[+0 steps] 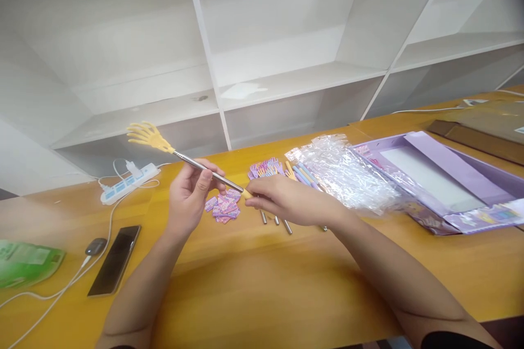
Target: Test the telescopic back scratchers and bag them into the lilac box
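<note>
A back scratcher [186,159] with a yellow hand-shaped head and a metal rod slants across the middle of the view, its head up at the left. My left hand [189,192] is closed round the rod, thumb on top. At the lower end, my right hand [282,196] grips the yellow handle, most of which its fingers hide. Below the rod lies a pile of small pink and purple printed cards [224,207]. Behind my right hand are several colourful hand-shaped heads [266,167], coloured handles [305,173] and metal rods [288,227], partly covered.
Clear plastic bags [347,174] lie right of my right hand, beside an open purple box [442,174]. A cardboard box [487,125] is at the far right. On the left are a power strip [130,182], a phone [114,262], a dark earbud case [95,246] and a green packet [28,264].
</note>
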`<state>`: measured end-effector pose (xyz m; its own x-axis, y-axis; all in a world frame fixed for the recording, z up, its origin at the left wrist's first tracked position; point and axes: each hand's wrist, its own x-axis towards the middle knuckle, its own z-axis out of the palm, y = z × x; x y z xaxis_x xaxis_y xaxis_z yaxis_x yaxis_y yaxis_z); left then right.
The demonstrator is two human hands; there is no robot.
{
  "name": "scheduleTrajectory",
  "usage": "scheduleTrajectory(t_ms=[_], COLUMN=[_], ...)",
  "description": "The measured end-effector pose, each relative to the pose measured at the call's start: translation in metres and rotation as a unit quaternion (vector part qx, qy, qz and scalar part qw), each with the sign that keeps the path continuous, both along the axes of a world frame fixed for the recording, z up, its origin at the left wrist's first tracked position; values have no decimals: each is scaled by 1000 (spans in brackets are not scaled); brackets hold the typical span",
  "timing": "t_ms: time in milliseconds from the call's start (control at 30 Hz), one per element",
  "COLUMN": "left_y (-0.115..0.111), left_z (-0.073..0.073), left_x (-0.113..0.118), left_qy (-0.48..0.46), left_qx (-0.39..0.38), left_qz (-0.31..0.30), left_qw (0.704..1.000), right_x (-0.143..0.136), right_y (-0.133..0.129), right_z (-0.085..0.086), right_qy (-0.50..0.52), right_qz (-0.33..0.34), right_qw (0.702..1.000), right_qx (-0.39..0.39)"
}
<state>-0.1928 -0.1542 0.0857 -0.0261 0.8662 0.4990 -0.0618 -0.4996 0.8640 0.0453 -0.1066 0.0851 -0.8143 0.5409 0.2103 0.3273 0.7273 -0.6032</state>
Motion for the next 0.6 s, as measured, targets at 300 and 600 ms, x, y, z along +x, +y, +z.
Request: scheduleTrajectory(t_ms=[300,600], left_y=[2,6], left_z=[-2,-7], left_x=[-2,4], left_qy=[10,-26], left_qx=[-20,-42], left_qz=[-3,18], left_qw=[1000,999], right_x=[-4,-8], right_y=[1,-1], right_z=[-4,-7], right_qy=[13,26], right_qz=[7,3], right_qw=[1000,1000], right_qx=[19,12])
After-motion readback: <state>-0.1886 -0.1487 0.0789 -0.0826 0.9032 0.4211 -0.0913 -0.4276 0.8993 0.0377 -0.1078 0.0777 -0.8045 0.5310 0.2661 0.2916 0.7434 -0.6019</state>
